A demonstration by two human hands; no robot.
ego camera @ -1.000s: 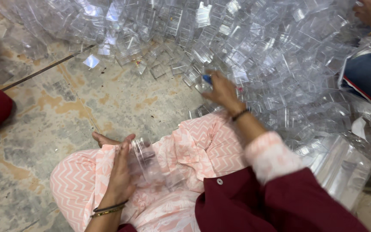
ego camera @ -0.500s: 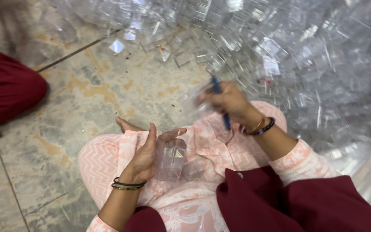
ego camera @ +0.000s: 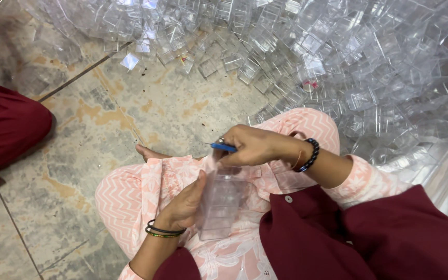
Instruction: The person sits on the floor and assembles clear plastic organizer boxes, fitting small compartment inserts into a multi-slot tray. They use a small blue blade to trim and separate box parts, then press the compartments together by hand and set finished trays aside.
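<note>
A clear plastic box (ego camera: 223, 205), rectangular and see-through, was held over the lap of the seated person, above the pink patterned trousers (ego camera: 130, 194). It was gripped by the left hand (ego camera: 185, 205), whose fingers were closed around its left side, with the thumb raised along the box's edge. Dark bangles (ego camera: 163, 231) were worn on that wrist.

Just above the box, the right hand (ego camera: 252, 147) was closed on a small blue-handled tool (ego camera: 223, 147), which pointed to the left, its thin tip near the box's upper edge. Whether the tip touched the box could not be told. A black bead bracelet (ego camera: 312, 154) was seen on the right wrist, and dark red sleeves (ego camera: 390, 228) covered both arms lower down.

A bare foot (ego camera: 149, 153) was seen on the floor (ego camera: 79, 129), just beside the knee. The floor was made of worn grey stone tiles with yellowish stains.

Beyond the knees, a large heap of clear plastic boxes (ego camera: 338, 57) was spread across the top and right of the view, many of them square and open. No coloured labels were seen on them; only a small red spot was noticed inside the heap. At the left edge, a dark red cloth (ego camera: 6, 129) of another person was lying on the floor.
</note>
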